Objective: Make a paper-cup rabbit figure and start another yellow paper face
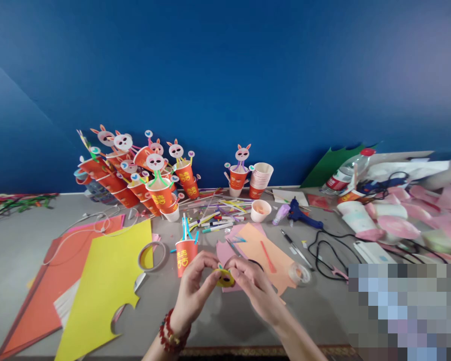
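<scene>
My left hand (195, 286) and my right hand (253, 283) meet over the grey table (18, 250), both pinched on a small yellow roll of tape (224, 277) held between their fingertips. A red bead bracelet circles my left wrist. Just left of the hands stands a red paper cup (186, 255) with blue straws sticking out of it. Under and behind the hands lie pink and orange paper sheets (261, 248).
Yellow paper (105, 286) and orange paper (41, 296) lie at left with a tape ring (151, 255). Several red cups with bunny faces (150, 175) line the blue wall. Straws, pens, a blue glue gun (300, 214), black cable, a clear tape roll (298, 273) and pink pieces lie at right.
</scene>
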Demonstrator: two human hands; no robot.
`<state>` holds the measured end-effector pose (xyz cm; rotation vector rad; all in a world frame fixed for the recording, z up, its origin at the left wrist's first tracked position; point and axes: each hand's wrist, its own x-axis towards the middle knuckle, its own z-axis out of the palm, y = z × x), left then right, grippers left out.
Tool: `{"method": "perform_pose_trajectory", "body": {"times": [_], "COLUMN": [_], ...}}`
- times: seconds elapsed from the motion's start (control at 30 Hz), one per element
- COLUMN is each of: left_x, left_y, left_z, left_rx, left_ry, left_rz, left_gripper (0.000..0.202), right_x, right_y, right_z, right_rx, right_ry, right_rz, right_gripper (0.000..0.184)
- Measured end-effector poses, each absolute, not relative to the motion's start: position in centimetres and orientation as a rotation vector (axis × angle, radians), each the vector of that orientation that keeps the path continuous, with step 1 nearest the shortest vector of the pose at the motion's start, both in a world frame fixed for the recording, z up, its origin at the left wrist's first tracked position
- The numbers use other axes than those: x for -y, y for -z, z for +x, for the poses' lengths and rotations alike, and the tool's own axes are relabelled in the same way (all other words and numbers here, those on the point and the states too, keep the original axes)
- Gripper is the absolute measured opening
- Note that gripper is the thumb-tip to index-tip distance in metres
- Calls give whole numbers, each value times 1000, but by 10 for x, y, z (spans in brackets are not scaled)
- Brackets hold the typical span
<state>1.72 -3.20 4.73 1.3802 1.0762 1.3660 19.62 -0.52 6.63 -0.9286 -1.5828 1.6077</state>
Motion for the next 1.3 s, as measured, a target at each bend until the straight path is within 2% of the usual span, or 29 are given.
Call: {"method": "perform_pose_trajectory", "body": {"times": [0.1,0.2,0.33,0.53,0.73,0.87,1.03,1.3], "left_x": [30,33,37,41,44,43,42,46], "left_y": [-49,-51,-55,-54,-46,-42,-38,-27], "left_z": [16,15,12,6,11,14,20,27], "left_rx": [-1074,-1048,-943,-821,-813,-885,-1043,-1052], "left_ry": [-1361,-1375,-1387,-1416,-1510,-1569,-1538,-1498], "left_rz": [1472,1597,1819,1893,1826,1788,1410,1245], "left_gripper": [11,7,15,27,17,10,8,11], "right_x": [4,4,6,8,8,9,12,12], "right_y": [-65,-65,-67,-70,-61,-55,-52,-48], "right_z": [197,198,200,198,199,208,210,201], "right_rx": [1592,1518,1421,1321,1141,1189,1525,1793], "right_ry": [-1496,-1554,-1671,-1801,-1844,-1676,-1402,-854], "right_rz": [-905,-867,-830,-802,-809,-731,-774,-912], "right_gripper": [49,57,62,56,38,23,11,16]}}
